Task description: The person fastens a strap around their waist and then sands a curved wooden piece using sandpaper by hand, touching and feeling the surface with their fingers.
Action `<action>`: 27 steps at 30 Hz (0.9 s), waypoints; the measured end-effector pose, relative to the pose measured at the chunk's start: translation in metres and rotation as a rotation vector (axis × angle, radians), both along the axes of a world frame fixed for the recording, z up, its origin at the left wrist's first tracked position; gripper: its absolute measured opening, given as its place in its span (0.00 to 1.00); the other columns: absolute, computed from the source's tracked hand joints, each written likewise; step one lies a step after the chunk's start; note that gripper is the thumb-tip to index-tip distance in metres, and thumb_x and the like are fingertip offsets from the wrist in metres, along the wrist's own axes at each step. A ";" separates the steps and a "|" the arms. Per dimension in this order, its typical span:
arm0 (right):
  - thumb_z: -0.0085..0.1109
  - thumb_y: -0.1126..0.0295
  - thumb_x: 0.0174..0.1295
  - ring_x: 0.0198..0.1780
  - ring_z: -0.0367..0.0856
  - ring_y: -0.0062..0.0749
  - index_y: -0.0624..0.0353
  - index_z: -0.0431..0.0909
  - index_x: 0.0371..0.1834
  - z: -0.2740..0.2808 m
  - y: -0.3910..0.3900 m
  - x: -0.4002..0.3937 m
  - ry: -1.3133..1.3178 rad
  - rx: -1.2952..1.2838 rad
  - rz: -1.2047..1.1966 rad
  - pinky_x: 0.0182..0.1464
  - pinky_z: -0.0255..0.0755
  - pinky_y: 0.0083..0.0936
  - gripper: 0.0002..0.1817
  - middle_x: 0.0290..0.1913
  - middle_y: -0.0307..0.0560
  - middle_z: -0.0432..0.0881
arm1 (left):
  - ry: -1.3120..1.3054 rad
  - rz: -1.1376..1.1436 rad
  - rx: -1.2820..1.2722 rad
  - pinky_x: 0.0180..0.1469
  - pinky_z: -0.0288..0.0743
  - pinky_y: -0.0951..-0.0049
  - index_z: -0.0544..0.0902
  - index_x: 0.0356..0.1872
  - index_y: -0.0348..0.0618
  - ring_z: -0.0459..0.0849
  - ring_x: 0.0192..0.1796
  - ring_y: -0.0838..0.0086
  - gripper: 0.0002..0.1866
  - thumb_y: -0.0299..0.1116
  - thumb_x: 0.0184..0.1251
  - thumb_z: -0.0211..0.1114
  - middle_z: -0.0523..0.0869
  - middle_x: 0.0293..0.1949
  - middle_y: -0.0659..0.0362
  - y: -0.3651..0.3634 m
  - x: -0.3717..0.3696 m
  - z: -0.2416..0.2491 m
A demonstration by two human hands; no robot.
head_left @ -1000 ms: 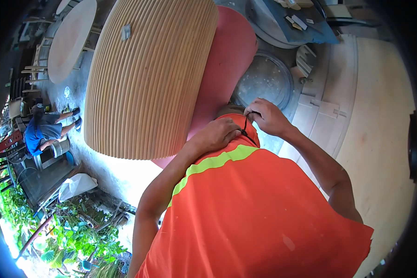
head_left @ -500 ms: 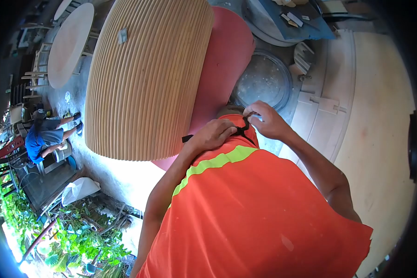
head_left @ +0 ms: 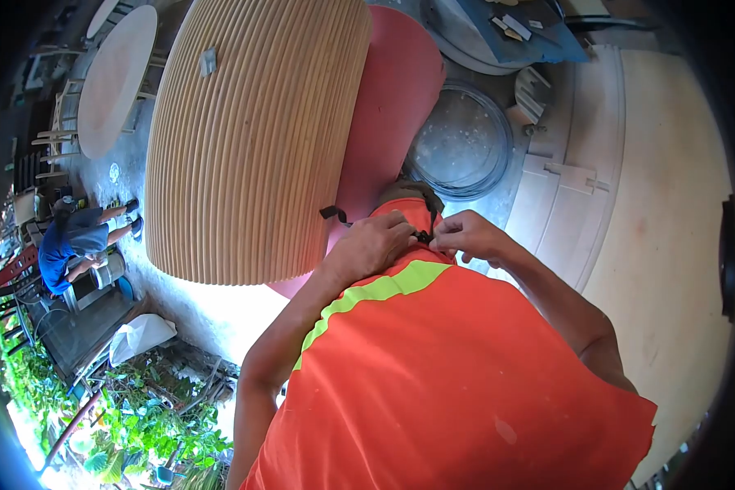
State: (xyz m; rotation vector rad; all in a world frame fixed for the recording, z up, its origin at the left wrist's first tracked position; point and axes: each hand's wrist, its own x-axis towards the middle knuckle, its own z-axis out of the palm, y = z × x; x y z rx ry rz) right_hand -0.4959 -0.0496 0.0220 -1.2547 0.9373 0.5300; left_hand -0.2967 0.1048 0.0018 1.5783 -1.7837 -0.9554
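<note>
My left hand lies at the waist of an orange vest with a yellow-green stripe. Its fingers are curled in on a black strap, which looks knotted or buckled; the small detail is hard to make out. From the other side, my right hand pinches the same strap, its fingertips nearly meeting those of my left. A loose black strap end sticks out beyond the left hand.
A large slatted wooden piece rests against a red curved panel ahead. Coiled wire lies on the floor. Pale boards stand right. On the left, a person in blue sits by a bucket, near plants.
My right hand has come down and inward to the strap in front of my left hand. The left hand has shifted slightly, and the loose strap end now sticks up higher.
</note>
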 end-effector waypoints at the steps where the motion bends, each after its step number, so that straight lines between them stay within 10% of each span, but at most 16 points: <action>1: 0.73 0.62 0.58 0.35 0.83 0.23 0.60 0.87 0.38 -0.002 0.001 -0.002 0.002 0.055 -0.009 0.33 0.71 0.23 0.13 0.32 0.37 0.85 | 0.000 -0.004 0.002 0.44 0.82 0.54 0.83 0.37 0.38 0.86 0.41 0.54 0.07 0.31 0.71 0.68 0.84 0.42 0.53 0.001 0.001 0.002; 9: 0.63 0.75 0.70 0.38 0.78 0.17 0.64 0.67 0.75 -0.006 0.016 0.005 -0.274 0.403 -0.519 0.34 0.73 0.18 0.30 0.41 0.41 0.82 | 0.160 -0.035 0.107 0.53 0.83 0.61 0.88 0.53 0.40 0.88 0.46 0.58 0.13 0.32 0.71 0.71 0.87 0.47 0.52 0.002 0.016 0.000; 18: 0.67 0.68 0.71 0.29 0.80 0.20 0.64 0.86 0.45 -0.021 0.014 0.020 -0.131 0.134 -0.209 0.32 0.77 0.19 0.10 0.32 0.40 0.83 | 0.388 0.114 0.505 0.61 0.81 0.70 0.87 0.56 0.35 0.88 0.52 0.71 0.17 0.28 0.67 0.75 0.90 0.48 0.54 -0.005 0.020 0.019; 27: 0.71 0.73 0.63 0.40 0.89 0.28 0.66 0.83 0.52 -0.017 -0.009 0.015 -0.303 0.285 -0.211 0.46 0.85 0.24 0.15 0.43 0.48 0.88 | 0.479 0.119 0.603 0.60 0.81 0.70 0.86 0.57 0.31 0.87 0.51 0.73 0.16 0.30 0.73 0.70 0.91 0.48 0.53 -0.001 0.016 0.016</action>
